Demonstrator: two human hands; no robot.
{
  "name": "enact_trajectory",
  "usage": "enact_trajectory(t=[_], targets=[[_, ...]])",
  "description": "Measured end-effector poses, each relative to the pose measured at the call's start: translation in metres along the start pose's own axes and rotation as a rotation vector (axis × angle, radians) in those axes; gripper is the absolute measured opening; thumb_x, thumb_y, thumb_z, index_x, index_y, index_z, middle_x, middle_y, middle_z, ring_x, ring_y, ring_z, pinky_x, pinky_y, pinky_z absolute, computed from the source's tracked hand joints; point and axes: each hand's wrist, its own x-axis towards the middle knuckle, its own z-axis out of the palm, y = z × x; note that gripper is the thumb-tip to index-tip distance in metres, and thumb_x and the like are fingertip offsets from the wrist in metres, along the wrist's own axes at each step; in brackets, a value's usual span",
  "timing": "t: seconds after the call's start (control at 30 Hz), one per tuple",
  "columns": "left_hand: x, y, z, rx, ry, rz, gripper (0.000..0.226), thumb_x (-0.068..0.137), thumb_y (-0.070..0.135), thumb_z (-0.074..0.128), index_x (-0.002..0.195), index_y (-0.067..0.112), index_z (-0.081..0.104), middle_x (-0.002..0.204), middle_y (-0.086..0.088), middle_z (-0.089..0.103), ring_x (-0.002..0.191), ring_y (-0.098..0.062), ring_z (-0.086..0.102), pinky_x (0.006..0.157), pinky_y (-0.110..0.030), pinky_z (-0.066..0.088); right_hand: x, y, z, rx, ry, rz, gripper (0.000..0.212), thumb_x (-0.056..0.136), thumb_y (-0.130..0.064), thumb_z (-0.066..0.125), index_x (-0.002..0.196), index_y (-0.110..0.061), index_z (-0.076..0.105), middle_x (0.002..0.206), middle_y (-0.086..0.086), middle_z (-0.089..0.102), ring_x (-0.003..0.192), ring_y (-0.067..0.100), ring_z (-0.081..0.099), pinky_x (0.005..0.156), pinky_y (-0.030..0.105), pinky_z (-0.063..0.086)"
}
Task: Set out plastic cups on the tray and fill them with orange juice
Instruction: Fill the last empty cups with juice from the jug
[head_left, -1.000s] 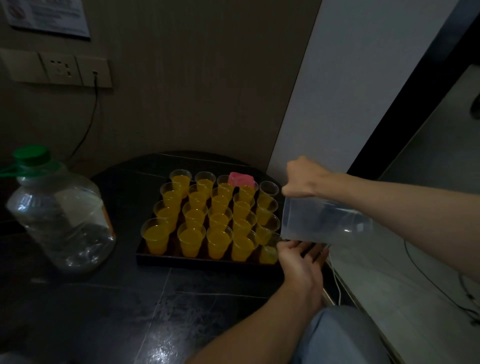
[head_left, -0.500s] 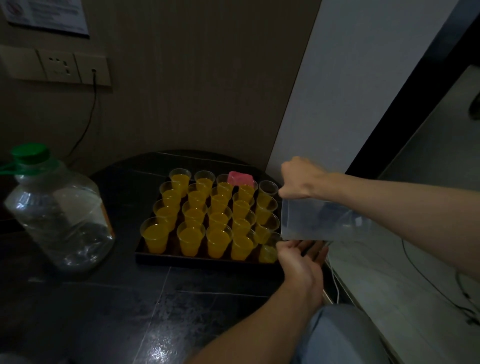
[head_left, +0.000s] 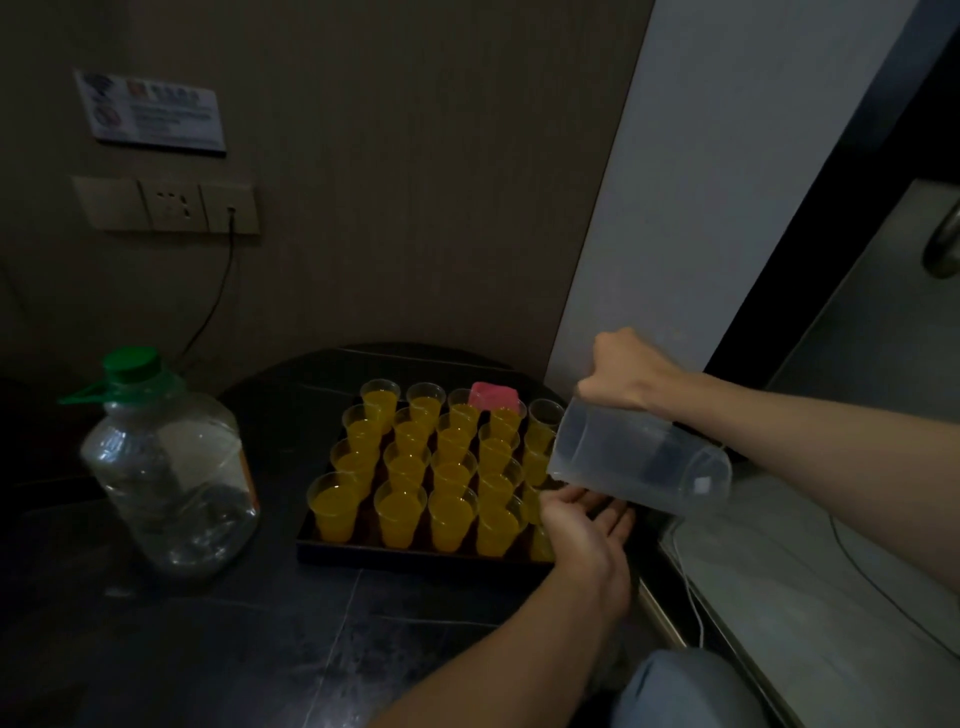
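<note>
A dark tray (head_left: 415, 553) on the black tabletop carries several clear plastic cups (head_left: 397, 512) filled with orange juice. At the tray's far right corner one cup (head_left: 545, 413) looks empty. My right hand (head_left: 626, 376) grips a clear, empty-looking jug (head_left: 639, 462) by its top, tipped on its side with the mouth facing the tray's right column. Under the jug, my left hand (head_left: 584, 519) lies with straight fingers at the tray's front right corner, hiding the cups there.
A large clear bottle (head_left: 166, 467) with a green cap stands left of the tray. A pink object (head_left: 493, 397) sits behind the back row. A wall socket (head_left: 171, 205) with a cable is above. A light counter (head_left: 810, 597) lies to the right.
The camera has tilted up a little. Both hands and the tipped jug stay by the tray's right side.
</note>
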Motion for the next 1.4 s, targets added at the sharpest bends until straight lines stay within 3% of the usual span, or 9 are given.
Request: enact_trajectory(t=[0.13, 0.3, 0.47, 0.6, 0.73, 0.87, 1.03, 1.2, 1.4], targets=[[-0.005, 0.014, 0.011, 0.04, 0.041, 0.072, 0.036, 0.104, 0.025, 0.034, 0.129, 0.012, 0.056, 0.116, -0.011, 0.063, 0.112, -0.032, 0.06, 0.099, -0.042, 0.045, 0.004, 0.0, -0.01, 0.07, 0.064, -0.004, 0.031, 0.077, -0.017, 0.065, 0.052, -0.013, 0.047, 0.05, 0.003, 0.041, 0.047, 0.019, 0.04, 0.046, 0.029, 0.028], [-0.008, 0.05, 0.025, 0.035, 0.119, 0.128, 0.036, 0.106, 0.03, 0.032, 0.126, 0.015, 0.058, 0.125, -0.01, 0.062, 0.125, -0.031, 0.056, 0.11, -0.046, 0.04, 0.009, -0.009, -0.019, 0.237, 0.2, -0.004, 0.044, 0.083, -0.02, 0.07, 0.045, -0.016, 0.049, 0.046, 0.001, 0.044, 0.045, 0.016, 0.041, 0.045, 0.023, 0.028], [-0.006, 0.087, 0.027, -0.003, 0.136, 0.239, 0.04, 0.106, 0.028, 0.03, 0.128, 0.013, 0.059, 0.126, -0.011, 0.064, 0.114, -0.023, 0.059, 0.098, -0.038, 0.042, 0.013, -0.019, -0.007, 0.437, 0.267, -0.047, 0.023, 0.092, -0.026, 0.069, 0.073, -0.015, 0.077, 0.07, 0.001, 0.071, 0.067, 0.015, 0.067, 0.053, 0.023, 0.05], [-0.009, 0.109, 0.034, -0.055, 0.188, 0.32, 0.037, 0.104, 0.024, 0.032, 0.123, 0.012, 0.062, 0.113, -0.008, 0.066, 0.096, -0.017, 0.06, 0.088, -0.036, 0.041, 0.022, -0.035, -0.005, 0.565, 0.322, -0.089, 0.017, 0.093, -0.023, 0.068, 0.081, -0.018, 0.079, 0.071, -0.005, 0.069, 0.067, 0.006, 0.063, 0.053, 0.016, 0.04], [-0.02, 0.128, 0.033, -0.083, 0.22, 0.413, 0.033, 0.102, 0.018, 0.036, 0.117, 0.011, 0.064, 0.105, -0.006, 0.068, 0.093, -0.015, 0.062, 0.071, -0.03, 0.041, 0.033, -0.061, -0.004, 0.635, 0.305, -0.135, 0.017, 0.092, -0.02, 0.066, 0.087, -0.018, 0.082, 0.079, -0.004, 0.074, 0.071, 0.001, 0.062, 0.06, 0.021, 0.05], [-0.024, 0.152, 0.028, -0.131, 0.235, 0.492, 0.031, 0.103, 0.022, 0.038, 0.113, 0.011, 0.065, 0.109, -0.007, 0.068, 0.097, -0.016, 0.063, 0.072, -0.029, 0.044, 0.043, -0.087, -0.005, 0.737, 0.276, -0.146, 0.019, 0.093, -0.017, 0.064, 0.099, -0.018, 0.082, 0.085, -0.007, 0.07, 0.076, -0.002, 0.059, 0.063, 0.013, 0.042], [-0.022, 0.182, 0.02, -0.08, 0.256, 0.589, 0.029, 0.102, 0.024, 0.039, 0.113, 0.014, 0.064, 0.109, -0.005, 0.067, 0.096, -0.013, 0.061, 0.075, -0.03, 0.042, 0.06, -0.121, -0.005, 0.844, 0.184, -0.137, 0.022, 0.094, -0.02, 0.067, 0.113, -0.017, 0.077, 0.112, -0.001, 0.073, 0.104, 0.011, 0.063, 0.081, 0.023, 0.046], [-0.024, 0.204, 0.018, -0.019, 0.275, 0.656, 0.028, 0.101, 0.022, 0.04, 0.114, 0.015, 0.063, 0.102, -0.006, 0.067, 0.09, -0.016, 0.062, 0.067, -0.029, 0.043, 0.073, -0.149, -0.004, 0.855, 0.113, -0.178, 0.034, 0.091, -0.016, 0.07, 0.125, -0.019, 0.072, 0.127, 0.002, 0.068, 0.118, 0.016, 0.058, 0.085, 0.026, 0.042], [-0.002, 0.236, 0.007, 0.054, 0.289, 0.747, 0.046, 0.09, 0.021, 0.048, 0.135, 0.023, 0.055, 0.123, -0.011, 0.064, 0.111, -0.03, 0.062, 0.083, -0.042, 0.052, 0.092, -0.18, 0.008, 0.922, 0.028, -0.229, 0.041, 0.09, -0.011, 0.066, 0.129, -0.023, 0.069, 0.131, 0.0, 0.066, 0.127, 0.02, 0.056, 0.099, 0.034, 0.049]])
